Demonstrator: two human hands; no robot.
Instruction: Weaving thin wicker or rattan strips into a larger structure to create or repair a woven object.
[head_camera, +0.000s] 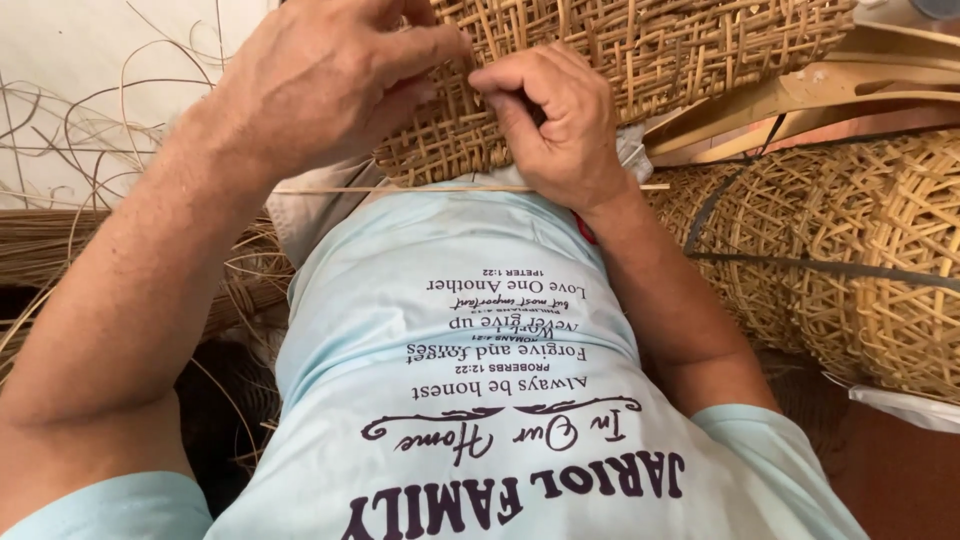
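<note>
Pinching at the near edge of the woven rattan panel (620, 50), my left hand (320, 85) and right hand (560, 125) meet fingertip to fingertip, both closed on its strands. Panel lies ahead of both hands, above my lap; a thin loose cane strip (450, 188) runs crosswise just below them, right hand nearer.

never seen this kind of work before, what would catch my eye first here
Both hands stand out first, top centre: the left hand and right hand meet at the edge of an open-weave rattan panel, fingers curled into its lattice. At the right lies a stack of woven baskets. At the left, loose rattan strands spill in a tangle.
</note>
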